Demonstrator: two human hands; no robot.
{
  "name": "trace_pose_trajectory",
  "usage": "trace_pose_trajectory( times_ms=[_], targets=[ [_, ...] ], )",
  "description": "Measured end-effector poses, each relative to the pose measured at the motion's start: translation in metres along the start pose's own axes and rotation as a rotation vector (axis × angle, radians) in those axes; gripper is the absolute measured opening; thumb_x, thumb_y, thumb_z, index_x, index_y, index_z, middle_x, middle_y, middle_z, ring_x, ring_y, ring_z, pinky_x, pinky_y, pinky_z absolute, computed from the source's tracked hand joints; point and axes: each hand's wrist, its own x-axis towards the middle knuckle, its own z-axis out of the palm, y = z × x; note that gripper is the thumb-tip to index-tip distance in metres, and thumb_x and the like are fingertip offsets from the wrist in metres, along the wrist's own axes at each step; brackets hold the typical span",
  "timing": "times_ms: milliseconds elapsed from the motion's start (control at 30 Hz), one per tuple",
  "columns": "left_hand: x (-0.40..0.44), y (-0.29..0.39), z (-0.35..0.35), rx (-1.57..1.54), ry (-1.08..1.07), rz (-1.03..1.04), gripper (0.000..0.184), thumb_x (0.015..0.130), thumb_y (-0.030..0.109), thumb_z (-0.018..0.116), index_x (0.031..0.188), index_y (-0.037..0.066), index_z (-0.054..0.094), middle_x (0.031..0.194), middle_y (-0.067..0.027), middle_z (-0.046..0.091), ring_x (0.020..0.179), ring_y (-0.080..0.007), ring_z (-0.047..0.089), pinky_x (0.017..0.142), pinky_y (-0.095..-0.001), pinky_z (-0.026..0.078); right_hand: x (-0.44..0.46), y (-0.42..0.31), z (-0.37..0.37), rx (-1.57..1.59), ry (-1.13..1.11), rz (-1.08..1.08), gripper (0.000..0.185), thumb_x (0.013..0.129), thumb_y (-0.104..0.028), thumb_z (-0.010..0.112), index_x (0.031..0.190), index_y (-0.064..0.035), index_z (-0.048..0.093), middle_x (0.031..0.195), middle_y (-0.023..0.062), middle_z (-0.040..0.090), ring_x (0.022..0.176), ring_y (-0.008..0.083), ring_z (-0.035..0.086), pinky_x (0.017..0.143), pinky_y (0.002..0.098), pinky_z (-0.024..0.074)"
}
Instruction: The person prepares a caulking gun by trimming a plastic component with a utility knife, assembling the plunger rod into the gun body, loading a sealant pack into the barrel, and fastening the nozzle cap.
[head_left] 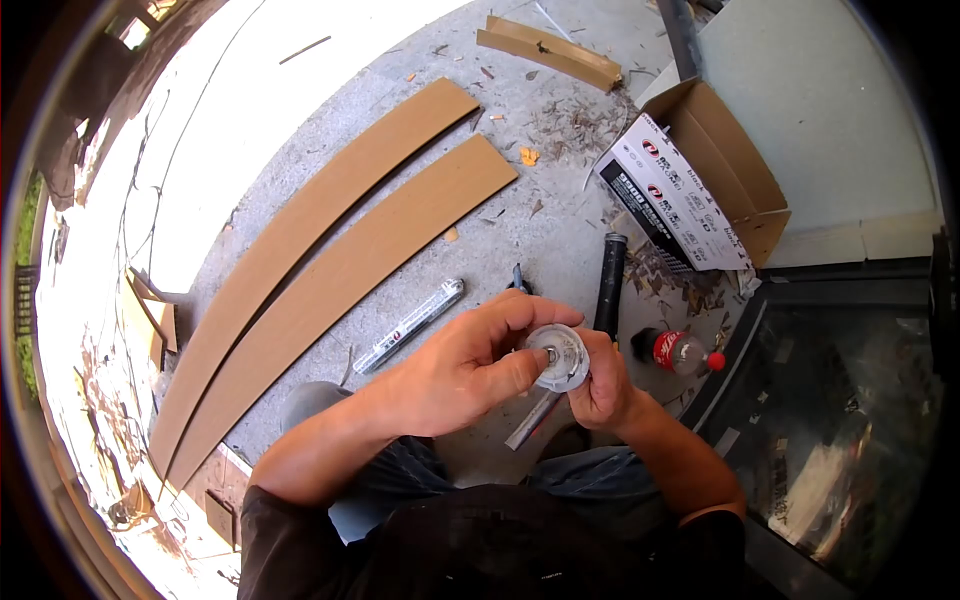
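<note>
Left hand (460, 355) and right hand (603, 385) together grip a round translucent piece (568, 365); bare concrete floor (560, 215) separates the brown boards' (420, 212) edges from the carton (680, 190).

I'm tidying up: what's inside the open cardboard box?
Inside the box, only brown walls show. The printed side hides the rest, so I can't tell what lies there.

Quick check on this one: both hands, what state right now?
Left hand: half-curled, thumb at the cap's middle; whether it grips cannot be told.
Right hand: closed, holding the cap's edge.
</note>
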Motion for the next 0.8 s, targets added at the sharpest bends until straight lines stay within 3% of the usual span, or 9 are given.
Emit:
trace_pose_trajectory(
  times_ms=[33,200,267,467,667,800],
  targets=[
    [0.000,-0.003,0.001,-0.033,0.007,-0.019,0.043,0.099,0.004,0.053,0.142,0.001,0.054,0.112,-0.0079,0.058,0.101,-0.0144,0.061,0.092,-0.0288,0.049,-0.002,0.000,0.002,0.020,0.080,0.019,0.024,0.107,-0.019,0.055,0.117,0.0020,0.061,0.098,0.0172,0.068,0.080,0.0344,0.069,0.071,0.0401,0.0548],
    [0.001,-0.003,0.000,0.053,0.030,0.049,0.045,0.094,0.003,0.056,0.139,0.000,0.057,0.114,-0.0081,0.056,0.102,-0.0158,0.060,0.094,-0.0275,0.048,0.002,0.002,0.002,-0.022,0.032,-0.048,0.021,0.104,-0.017,0.062,0.112,0.0022,0.063,0.088,0.0163,0.067,0.073,0.0330,0.067,0.066,0.0403,0.0538],
    [0.000,0.004,-0.004,0.280,0.025,0.065,0.045,0.086,0.000,0.058,0.131,0.001,0.065,0.113,-0.0070,0.053,0.102,-0.0159,0.056,0.090,-0.0274,0.048,0.000,0.003,0.004,-0.079,0.042,-0.085,0.020,0.102,-0.016,0.064,0.110,0.0025,0.063,0.085,0.0158,0.066,0.072,0.0323,0.066,0.065,0.0400,0.0535],
    [-0.002,0.010,-0.005,0.277,0.032,0.059,0.050,0.077,-0.002,0.057,0.122,0.009,0.075,0.108,-0.0043,0.049,0.096,-0.0139,0.050,0.079,-0.0263,0.045,0.000,-0.001,0.000,-0.140,0.001,-0.088,0.015,0.098,-0.007,0.066,0.108,0.0038,0.064,0.080,0.0137,0.061,0.067,0.0301,0.062,0.060,0.0364,0.0517],
    [-0.004,0.016,-0.014,0.294,-0.095,0.046,0.052,0.074,-0.005,0.058,0.120,0.011,0.077,0.106,-0.0036,0.048,0.094,-0.0137,0.048,0.075,-0.0248,0.044,0.007,-0.011,0.000,0.042,-0.116,-0.032,0.020,0.099,-0.007,0.066,0.114,0.0058,0.064,0.097,0.0173,0.069,0.083,0.0343,0.070,0.073,0.0395,0.0568],
    [0.000,0.009,-0.021,0.351,-0.198,0.094,0.051,0.073,-0.005,0.059,0.117,0.011,0.078,0.106,-0.0034,0.048,0.092,-0.0129,0.048,0.074,-0.0251,0.044,0.011,-0.018,-0.007,0.222,-0.317,0.128,0.021,0.102,-0.009,0.062,0.119,0.0038,0.064,0.108,0.0183,0.071,0.096,0.0350,0.072,0.082,0.0397,0.0573]
  ],
)
